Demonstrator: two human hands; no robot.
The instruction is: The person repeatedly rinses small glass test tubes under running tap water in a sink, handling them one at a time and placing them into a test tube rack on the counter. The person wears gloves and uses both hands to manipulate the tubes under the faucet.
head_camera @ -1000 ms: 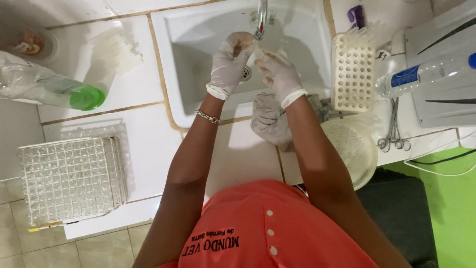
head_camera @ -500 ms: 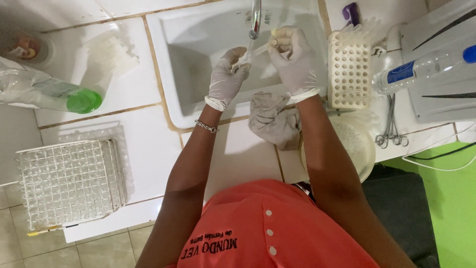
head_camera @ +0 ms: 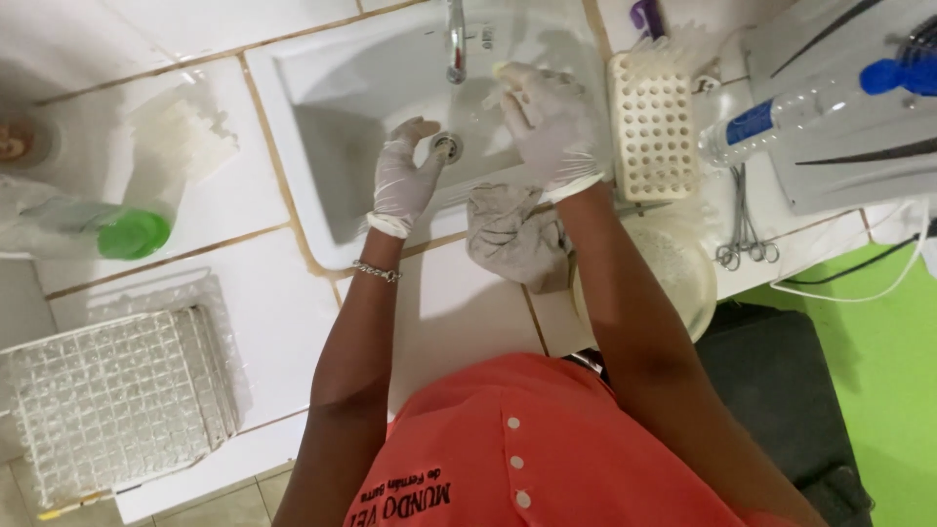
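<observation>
Both my hands wear white gloves and are over the white sink (head_camera: 283, 117). My left hand (head_camera: 405, 178) is low in the basin beside the drain (head_camera: 447, 146), fingers spread, holding nothing. My right hand (head_camera: 549, 122) is raised at the basin's right side, just right of the metal tap (head_camera: 455, 44). Its fingers are closed on a small pale tube (head_camera: 498, 73) whose tip shows to the left of the fingers. A crumpled grey cloth (head_camera: 512, 234) lies over the sink's front edge, under my right forearm.
A cream tube rack (head_camera: 652, 127) stands right of the sink, with a round pale bowl (head_camera: 683, 268) in front of it. Metal forceps (head_camera: 744, 234) and a blue-capped clear bottle (head_camera: 781, 112) lie further right. At left are a green-capped bottle (head_camera: 127, 229) and a clear gridded tray (head_camera: 117, 400).
My hands have parted. The left one dropped from under the tap to the drain and no longer holds the thin tube. The right one stays up by the tap with the pale tube.
</observation>
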